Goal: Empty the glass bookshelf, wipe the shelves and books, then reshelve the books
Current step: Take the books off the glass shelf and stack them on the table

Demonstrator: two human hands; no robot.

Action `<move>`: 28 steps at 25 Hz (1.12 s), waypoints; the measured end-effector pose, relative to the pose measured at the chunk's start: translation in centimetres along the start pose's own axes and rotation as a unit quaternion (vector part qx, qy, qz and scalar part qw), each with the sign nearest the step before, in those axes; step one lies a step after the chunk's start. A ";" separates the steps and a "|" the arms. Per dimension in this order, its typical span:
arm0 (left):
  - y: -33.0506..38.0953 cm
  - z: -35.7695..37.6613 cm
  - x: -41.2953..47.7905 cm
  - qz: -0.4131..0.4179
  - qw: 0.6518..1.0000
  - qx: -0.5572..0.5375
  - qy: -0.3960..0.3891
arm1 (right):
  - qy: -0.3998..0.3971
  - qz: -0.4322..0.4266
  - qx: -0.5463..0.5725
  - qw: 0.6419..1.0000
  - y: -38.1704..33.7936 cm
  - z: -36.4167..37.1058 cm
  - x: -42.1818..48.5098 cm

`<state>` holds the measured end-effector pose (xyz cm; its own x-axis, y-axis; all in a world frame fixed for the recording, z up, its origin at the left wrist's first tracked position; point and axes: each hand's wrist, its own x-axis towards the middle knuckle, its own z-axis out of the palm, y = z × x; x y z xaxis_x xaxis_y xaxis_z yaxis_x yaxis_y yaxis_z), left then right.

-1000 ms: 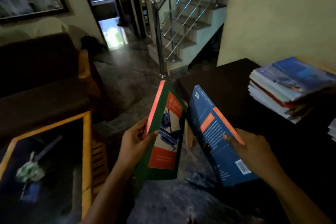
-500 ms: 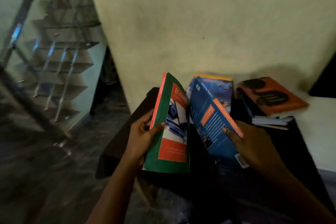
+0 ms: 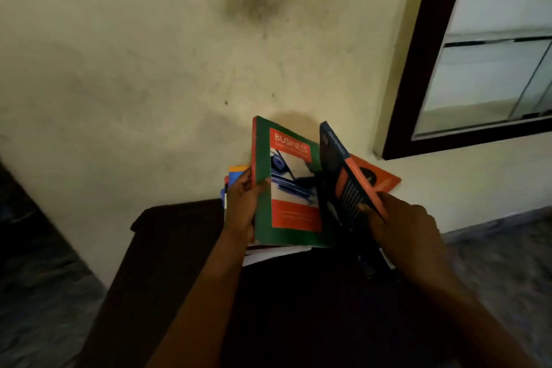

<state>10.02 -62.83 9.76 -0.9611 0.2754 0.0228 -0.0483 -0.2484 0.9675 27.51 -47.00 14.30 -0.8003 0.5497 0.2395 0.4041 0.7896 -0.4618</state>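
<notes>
- Since the earlier frame the view is swinging right. The staircase is gone and the dark-framed glass bookshelf (image 3: 478, 75) is now showing at upper right. Both books are staying in the same grips.
- Head view: the left hand (image 3: 243, 206) is gripping the green paperback with a red "BUSINESS" panel (image 3: 286, 188) at its spine edge, thumb on the front cover and fingers wrapping behind.
- The right hand (image 3: 400, 230) is pinching the dark blue paperback with an orange spine (image 3: 340, 185) along that spine, thumb on the cover. Its other fingers are hiding behind the book.
- Both books are standing near upright, long axes pointing up and away. Their tops are splaying into a V and their lower edges are close; cannot tell if they are touching.
- Behind them, a flat orange book (image 3: 379, 179) and a multicoloured book stack (image 3: 234, 173) are lying on the dark table (image 3: 179, 248) against the wall.
- Key relation: the shelf is lying up and to the right, well apart from both hands, with the right hand and the blue paperback nearer.
- Judging from this, the blue one is likely going in first, already upright.
</notes>
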 end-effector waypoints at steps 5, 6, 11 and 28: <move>-5.6 -4.1 5.6 -0.069 0.982 0.147 0.098 | 0.003 -0.040 -0.057 0.998 -4.1 4.5 5.5; -6.2 -4.9 5.9 -0.075 0.973 0.196 0.095 | -0.008 -0.052 -0.077 0.996 -5.3 5.8 6.4; -7.9 -7.1 6.1 -0.073 0.976 0.206 -0.001 | -0.047 -0.150 -0.182 0.971 -10.1 11.6 7.4; -9.3 -9.7 4.3 -0.180 0.972 -0.132 -0.068 | -0.064 -0.220 -0.133 0.964 -6.8 20.8 2.3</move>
<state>3.68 -68.34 -1.62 -0.8250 0.5045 -0.2546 -0.4599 -0.3376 0.8213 13.73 -56.77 0.17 -0.9616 0.1202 0.2467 0.0983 0.9902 -0.0994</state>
